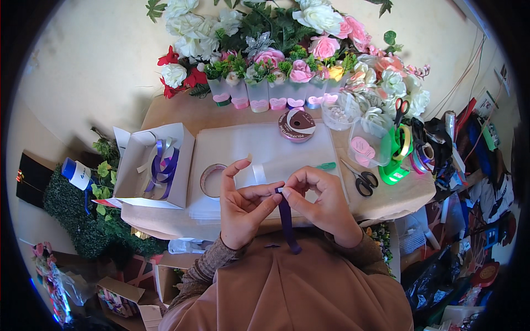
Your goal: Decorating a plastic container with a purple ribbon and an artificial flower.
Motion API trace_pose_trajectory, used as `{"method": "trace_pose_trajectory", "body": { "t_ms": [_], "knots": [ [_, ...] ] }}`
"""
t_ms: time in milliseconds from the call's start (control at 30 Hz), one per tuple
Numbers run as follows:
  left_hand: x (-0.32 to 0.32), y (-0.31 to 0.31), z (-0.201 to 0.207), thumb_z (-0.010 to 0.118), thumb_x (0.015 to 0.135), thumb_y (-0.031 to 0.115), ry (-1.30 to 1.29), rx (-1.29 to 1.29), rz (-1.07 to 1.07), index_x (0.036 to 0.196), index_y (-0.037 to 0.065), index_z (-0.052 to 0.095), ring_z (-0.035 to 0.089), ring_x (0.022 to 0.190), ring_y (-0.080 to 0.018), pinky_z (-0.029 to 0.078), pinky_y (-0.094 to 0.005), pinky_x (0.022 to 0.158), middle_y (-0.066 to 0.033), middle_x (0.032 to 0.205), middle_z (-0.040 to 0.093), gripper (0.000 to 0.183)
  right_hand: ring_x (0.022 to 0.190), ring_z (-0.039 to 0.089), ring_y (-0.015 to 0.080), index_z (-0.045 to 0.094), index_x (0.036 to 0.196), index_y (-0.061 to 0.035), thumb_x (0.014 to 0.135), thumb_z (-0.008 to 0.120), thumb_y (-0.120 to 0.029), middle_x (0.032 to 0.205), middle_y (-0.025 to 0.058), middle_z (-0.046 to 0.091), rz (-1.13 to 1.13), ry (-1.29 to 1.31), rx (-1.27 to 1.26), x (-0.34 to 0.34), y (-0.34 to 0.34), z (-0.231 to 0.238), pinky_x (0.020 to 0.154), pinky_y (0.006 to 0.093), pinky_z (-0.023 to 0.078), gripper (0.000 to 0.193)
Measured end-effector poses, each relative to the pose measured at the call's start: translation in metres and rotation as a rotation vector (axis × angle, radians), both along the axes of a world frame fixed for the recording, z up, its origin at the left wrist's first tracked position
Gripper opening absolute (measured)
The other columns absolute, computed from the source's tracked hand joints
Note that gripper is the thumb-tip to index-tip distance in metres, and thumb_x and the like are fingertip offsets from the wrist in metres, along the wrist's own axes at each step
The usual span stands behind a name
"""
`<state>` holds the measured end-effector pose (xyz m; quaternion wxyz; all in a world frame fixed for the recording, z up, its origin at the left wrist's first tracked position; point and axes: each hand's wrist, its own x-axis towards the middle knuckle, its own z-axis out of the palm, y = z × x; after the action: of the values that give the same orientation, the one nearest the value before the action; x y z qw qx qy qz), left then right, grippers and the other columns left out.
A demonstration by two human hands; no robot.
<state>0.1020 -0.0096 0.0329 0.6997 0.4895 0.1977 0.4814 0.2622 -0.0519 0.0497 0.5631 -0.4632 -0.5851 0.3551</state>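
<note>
Just in front of my body, both hands meet at the top end of a dark purple ribbon (286, 223), which hangs down over my brown garment. My left hand (243, 207) pinches that end between thumb and a finger, with another finger raised. A small pale bit shows at that raised fingertip; I cannot tell what it is. My right hand (326, 204) closes thumb and fingers on the same end, where a small white piece (280, 190) shows. Beyond the hands, a clear film strip (281, 169) lies on stacked translucent sheets (237, 140).
A white box (187, 160) with purple and white ribbon curls stands left. A tape roll (212, 181), a ribbon spool (297, 126), a green cutter (326, 165), scissors (364, 182), plastic tubs (369, 129) and a green tape dispenser (393, 171) surround the sheets. Artificial flowers (270, 57) line the back.
</note>
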Motion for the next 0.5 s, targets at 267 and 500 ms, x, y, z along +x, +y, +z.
{"method": "trace_pose_trajectory", "body": {
  "t_ms": [267,500],
  "knots": [
    [0.0017,-0.0009,0.0007,0.058,0.08,-0.013,-0.014,0.004,0.009,0.129,0.007,0.017,0.062,0.096,-0.0224,0.05,-0.0321,0.087,-0.023,0.101,0.063,0.067,0.062,0.051,0.0041,0.059,0.082,0.0008,0.081,0.064,-0.007,0.069,0.0003,0.058,-0.009,0.021,0.007,0.0002,0.0006,-0.0007,0.057,0.0195,0.043,0.009],
    [0.0025,-0.0026,0.0017,0.058,0.08,-0.012,0.006,0.032,0.029,0.13,0.007,0.017,0.062,0.097,-0.0223,0.049,-0.0324,0.087,-0.023,0.101,0.063,0.068,0.063,0.052,0.0042,0.059,0.082,0.0007,0.08,0.064,-0.005,0.07,0.0006,0.058,-0.024,0.028,0.013,-0.0014,0.0006,-0.0011,0.058,0.0199,0.044,0.008]
  ]
}}
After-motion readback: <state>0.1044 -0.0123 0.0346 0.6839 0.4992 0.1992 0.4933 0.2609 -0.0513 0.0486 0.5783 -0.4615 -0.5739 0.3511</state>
